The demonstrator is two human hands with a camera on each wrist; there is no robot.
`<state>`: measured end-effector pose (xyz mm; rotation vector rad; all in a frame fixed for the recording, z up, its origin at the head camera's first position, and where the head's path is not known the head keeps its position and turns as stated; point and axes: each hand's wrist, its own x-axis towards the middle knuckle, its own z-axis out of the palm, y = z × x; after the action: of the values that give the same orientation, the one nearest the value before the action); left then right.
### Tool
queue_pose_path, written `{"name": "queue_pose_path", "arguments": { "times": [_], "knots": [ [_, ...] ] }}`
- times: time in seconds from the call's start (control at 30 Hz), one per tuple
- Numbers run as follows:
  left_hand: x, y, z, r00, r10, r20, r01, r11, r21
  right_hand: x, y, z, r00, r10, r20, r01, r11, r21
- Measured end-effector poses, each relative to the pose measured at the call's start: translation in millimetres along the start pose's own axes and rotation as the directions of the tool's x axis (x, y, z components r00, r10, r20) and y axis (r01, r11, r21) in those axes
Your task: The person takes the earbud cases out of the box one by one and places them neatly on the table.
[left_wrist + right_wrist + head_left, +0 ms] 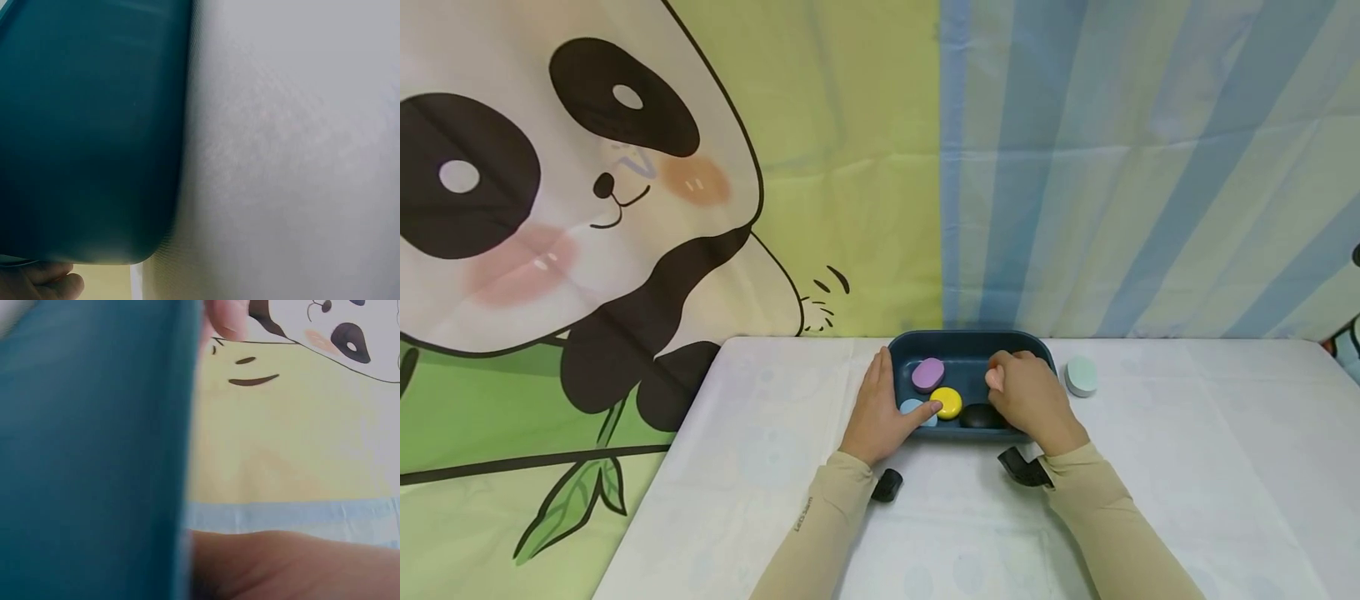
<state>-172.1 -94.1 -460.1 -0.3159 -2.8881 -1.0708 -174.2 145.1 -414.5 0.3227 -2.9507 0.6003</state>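
Observation:
A dark blue rectangular tray [958,337] sits on the white-covered table. My left hand [880,412] rests on its left side, fingers straight along the outside and thumb reaching over the front rim. Near that thumb lie a yellow rounded piece [946,402] and a light blue piece [910,406], partly covered. A purple piece [928,374] is behind them; a black oval piece [979,416] lies at the front. Over the tray's right part, my right hand [1037,396] has curled fingers; I cannot tell whether it holds something. The tray's wall [94,125] fills much of the left wrist view.
A mint green rounded piece [1081,376] lies on the table just right of the tray. Black straps [1025,467] show at both wrists. Behind the table [1195,467] hangs a printed cloth [865,167] with a panda and stripes.

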Motion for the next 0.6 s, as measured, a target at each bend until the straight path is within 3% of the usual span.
{"name": "queue_pose_path", "arguments": {
  "times": [0.33, 0.6],
  "knots": [
    [0.1, -1.1, 1.9, 1.0, -0.003, 0.004, 0.003, 1.0, -0.007, -5.0, 2, -17, 0.997, -0.01, -0.078, 0.017, 0.997, 0.081],
    [-1.2, -0.2, -0.6, 1.0, 0.009, -0.004, -0.009, 1.0, -0.008, -13.1, 11, -25, 0.984, -0.092, -0.155, 0.109, 0.989, 0.1]
  ]
}}
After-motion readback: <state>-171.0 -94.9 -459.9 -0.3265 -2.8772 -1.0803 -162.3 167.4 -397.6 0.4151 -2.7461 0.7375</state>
